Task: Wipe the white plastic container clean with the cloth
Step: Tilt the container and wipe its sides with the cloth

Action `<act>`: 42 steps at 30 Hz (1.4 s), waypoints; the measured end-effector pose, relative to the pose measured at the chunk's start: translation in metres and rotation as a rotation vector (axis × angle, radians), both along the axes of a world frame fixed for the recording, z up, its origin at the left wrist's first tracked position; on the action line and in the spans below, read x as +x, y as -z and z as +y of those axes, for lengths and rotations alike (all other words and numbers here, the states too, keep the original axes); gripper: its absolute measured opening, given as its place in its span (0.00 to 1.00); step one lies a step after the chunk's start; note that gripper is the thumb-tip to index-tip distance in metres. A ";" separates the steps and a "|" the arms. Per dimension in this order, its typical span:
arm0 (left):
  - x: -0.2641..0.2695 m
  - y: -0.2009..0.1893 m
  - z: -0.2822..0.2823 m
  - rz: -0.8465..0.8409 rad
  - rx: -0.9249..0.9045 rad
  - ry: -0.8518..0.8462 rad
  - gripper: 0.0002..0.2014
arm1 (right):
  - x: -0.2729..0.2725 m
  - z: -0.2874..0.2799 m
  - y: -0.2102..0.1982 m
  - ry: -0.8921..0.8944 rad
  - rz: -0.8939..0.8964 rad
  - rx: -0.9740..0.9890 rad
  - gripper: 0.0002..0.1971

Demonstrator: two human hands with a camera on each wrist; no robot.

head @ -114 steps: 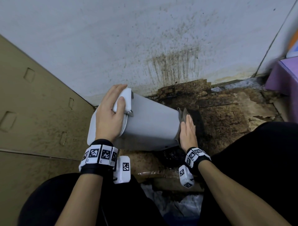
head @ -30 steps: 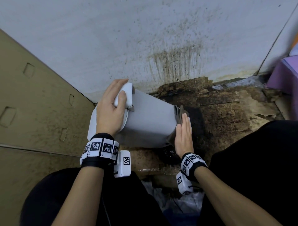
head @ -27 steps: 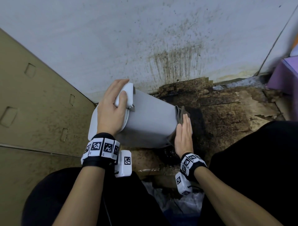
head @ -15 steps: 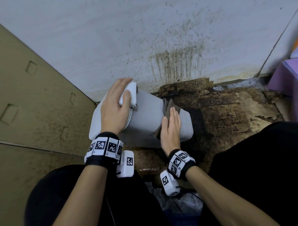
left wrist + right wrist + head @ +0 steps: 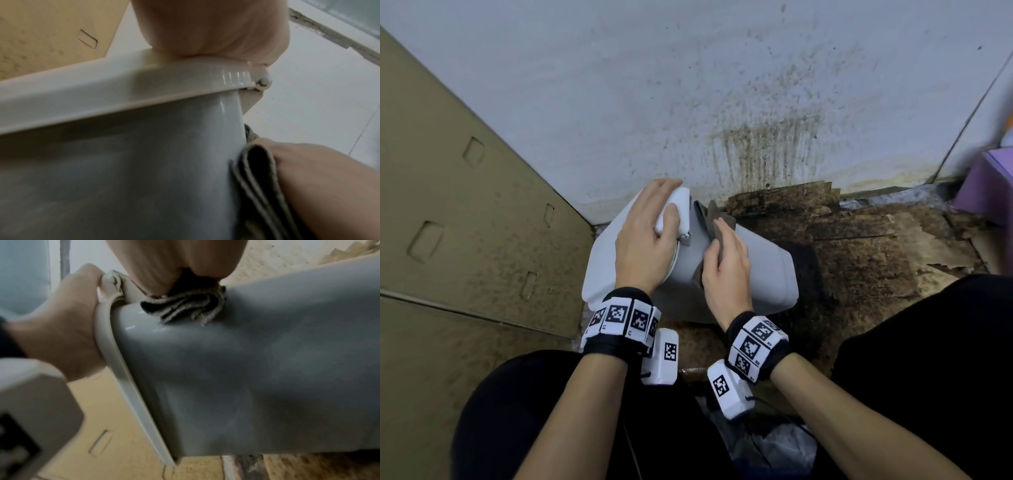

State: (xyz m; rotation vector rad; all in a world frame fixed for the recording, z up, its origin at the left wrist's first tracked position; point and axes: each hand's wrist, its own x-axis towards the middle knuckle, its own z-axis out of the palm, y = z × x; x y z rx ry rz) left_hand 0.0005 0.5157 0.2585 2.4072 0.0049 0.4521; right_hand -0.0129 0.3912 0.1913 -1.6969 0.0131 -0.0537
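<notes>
The white plastic container (image 5: 763, 274) lies on its side on the floor, lid end to the left. My left hand (image 5: 647, 240) grips the white latch on the lid rim (image 5: 144, 91), fingers curled over it. My right hand (image 5: 726, 267) lies flat on the container's upper side, just right of the lid. It presses the folded grey-brown cloth (image 5: 705, 219) against the wall with straight fingers. The right wrist view shows the cloth (image 5: 185, 308) bunched under the fingers against the container (image 5: 246, 369). The cloth's folded edge (image 5: 255, 170) shows in the left wrist view.
A large cardboard box (image 5: 465, 222) stands close on the left. A stained white wall (image 5: 756, 102) rises behind. Dirty, soaked cardboard (image 5: 859, 240) covers the floor to the right. A purple object (image 5: 989, 185) sits at the far right, and a plastic bag (image 5: 774, 445) lies between my knees.
My right hand has slid the cloth leftward along the container, from its base end up to the part beside the lid. The left hand has kept its hold on the latch.
</notes>
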 end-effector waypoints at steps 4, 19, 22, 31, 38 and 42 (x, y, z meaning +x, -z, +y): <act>0.000 -0.001 -0.003 -0.005 0.002 -0.003 0.21 | 0.010 -0.008 -0.012 0.072 0.074 0.098 0.18; -0.001 -0.010 -0.046 0.114 -0.283 0.119 0.23 | 0.020 -0.043 -0.059 -0.057 -0.080 0.098 0.23; 0.001 -0.011 -0.055 0.095 -0.514 0.120 0.23 | 0.021 -0.057 -0.057 -0.078 -0.087 -0.029 0.27; -0.010 -0.016 -0.055 0.069 -0.505 -0.011 0.18 | 0.030 -0.113 -0.053 -0.063 -0.017 -0.228 0.27; -0.024 0.018 -0.023 0.219 -0.015 -0.278 0.19 | 0.037 -0.157 -0.042 -0.059 0.084 -0.357 0.35; -0.033 0.025 -0.017 0.472 -0.077 -0.397 0.36 | 0.044 -0.184 -0.038 -0.088 0.167 -0.447 0.42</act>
